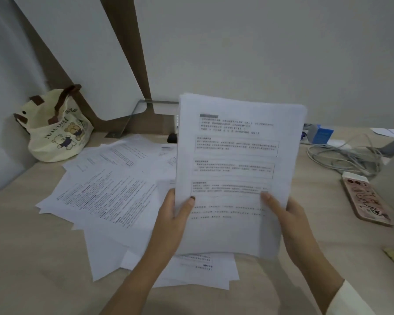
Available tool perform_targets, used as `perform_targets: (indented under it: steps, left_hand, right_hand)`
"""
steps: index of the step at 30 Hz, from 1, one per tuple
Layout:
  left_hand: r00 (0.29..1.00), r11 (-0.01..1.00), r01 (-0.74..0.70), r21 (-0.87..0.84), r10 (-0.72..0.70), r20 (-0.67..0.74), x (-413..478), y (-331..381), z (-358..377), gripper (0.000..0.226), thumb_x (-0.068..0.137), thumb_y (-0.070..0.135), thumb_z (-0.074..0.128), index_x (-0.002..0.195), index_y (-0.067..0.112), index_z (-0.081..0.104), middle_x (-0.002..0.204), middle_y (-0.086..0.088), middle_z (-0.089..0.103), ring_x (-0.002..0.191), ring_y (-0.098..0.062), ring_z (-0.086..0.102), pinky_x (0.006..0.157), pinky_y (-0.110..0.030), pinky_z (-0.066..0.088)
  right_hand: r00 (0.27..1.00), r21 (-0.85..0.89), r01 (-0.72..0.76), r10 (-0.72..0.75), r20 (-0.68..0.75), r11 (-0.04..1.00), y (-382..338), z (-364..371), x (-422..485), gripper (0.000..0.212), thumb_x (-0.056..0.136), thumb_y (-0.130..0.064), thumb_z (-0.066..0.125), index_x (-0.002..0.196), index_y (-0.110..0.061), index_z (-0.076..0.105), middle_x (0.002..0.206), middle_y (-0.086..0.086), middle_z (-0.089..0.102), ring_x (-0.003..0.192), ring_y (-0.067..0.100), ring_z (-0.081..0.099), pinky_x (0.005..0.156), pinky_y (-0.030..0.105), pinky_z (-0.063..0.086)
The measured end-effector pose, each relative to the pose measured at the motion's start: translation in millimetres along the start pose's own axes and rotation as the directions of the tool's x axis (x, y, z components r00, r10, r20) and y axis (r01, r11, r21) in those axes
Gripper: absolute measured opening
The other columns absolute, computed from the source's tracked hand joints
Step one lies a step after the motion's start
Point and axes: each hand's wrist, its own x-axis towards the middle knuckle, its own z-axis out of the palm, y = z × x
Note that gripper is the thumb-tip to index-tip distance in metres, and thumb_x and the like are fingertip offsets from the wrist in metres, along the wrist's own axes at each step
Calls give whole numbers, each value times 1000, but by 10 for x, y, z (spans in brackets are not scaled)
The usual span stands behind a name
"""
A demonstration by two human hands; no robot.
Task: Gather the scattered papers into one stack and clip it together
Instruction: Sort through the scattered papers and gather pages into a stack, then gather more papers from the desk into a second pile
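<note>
Both hands are clamped on a partial stack [237, 169] that I hold upright above the tabletop [32, 258]: my left hand [172, 226] pinches its lower left edge, thumb on the front sheet, and my right hand [291, 226] grips the lower right edge the same way. The hands are apart, one on each side. I judge the gathering about half done, since many loose sheets [109, 189] lie fanned across the tabletop to my left and under the stack, some overlapping. Those are left to collect, then the edges need squaring, then the clipping. No clip is clearly visible; a small dark thing [171, 138] behind the stack's left edge might be one, but it is half hidden and I cannot tell. How many sheets I hold is also unclear, and the print is too blurred to read.
</note>
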Motion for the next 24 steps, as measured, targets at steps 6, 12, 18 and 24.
perform_targets:
  steps: [6, 12, 18, 24]
  left_hand:
    - [985, 986, 106, 127, -122, 125, 42, -84, 587, 11, 95, 22, 48, 98, 32, 54, 101, 12, 65, 92, -5, 64, 77, -22, 54]
    - [932, 933, 152, 325, -245, 268, 4, -310, 1158, 25, 98, 24, 40, 106, 10, 59, 105, -10, 68, 92, -23, 64, 75, -32, 49]
    - [891, 857, 117, 501, -314, 328, -41, -492, 1355, 36, 97, 24, 40, 133, 28, 40, 100, 6, 63, 93, -17, 64, 83, -34, 52]
    - [894, 770, -36, 637, -260, 365, -30, -555, 1383, 36, 96, 26, 39, 132, 26, 42, 75, 10, 53, 70, -11, 53, 65, -26, 44]
  right_hand:
    - [960, -270, 29, -102, -261, 963, 9, -598, 100, 15, 93, -20, 47, 98, -15, 61, 91, 3, 67, 81, 18, 62, 62, 28, 46]
    - [928, -361, -124, -21, -371, 924, 154, -1178, 94, 15, 97, -15, 39, 100, -19, 53, 82, -3, 55, 68, 0, 45, 57, 24, 33]
    - [921, -461, -215, 21, -389, 861, 438, -1442, 140, 27, 96, -14, 41, 119, -13, 55, 99, 5, 60, 80, 16, 52, 57, 22, 36]
    - [928, -532, -248, 42, -369, 810, 590, -1539, 171, 36, 92, -8, 47, 127, -15, 47, 101, 8, 61, 83, 24, 58, 61, 32, 44]
